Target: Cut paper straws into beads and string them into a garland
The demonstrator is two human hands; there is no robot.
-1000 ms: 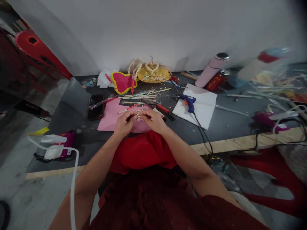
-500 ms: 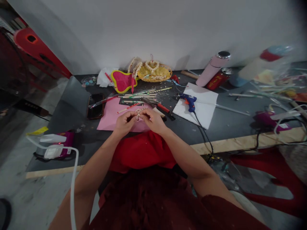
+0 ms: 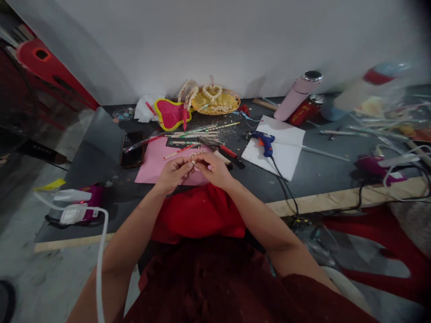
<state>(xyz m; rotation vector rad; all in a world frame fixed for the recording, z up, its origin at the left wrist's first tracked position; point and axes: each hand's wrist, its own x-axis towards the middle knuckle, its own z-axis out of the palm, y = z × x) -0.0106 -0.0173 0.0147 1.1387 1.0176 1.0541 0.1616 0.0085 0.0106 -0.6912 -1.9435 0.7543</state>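
Observation:
My left hand and my right hand meet over a pink sheet, fingertips pinched together. Between them is a small string of pale beads, partly covered by my fingers. Both hands are closed on it. Just beyond lie a pair of red-handled pliers and several thin sticks. A yellow wicker basket at the back holds more pale beadwork, including a heart-shaped loop.
A blue glue gun rests on a white board, its cord running off the front edge. A phone, a pink flask, a red can and a power strip stand around. Plastic-wrapped clutter lies right.
My fingers have shifted slightly around the beads, which are a little more covered now. The whole view has moved a touch; the other things stay in place.

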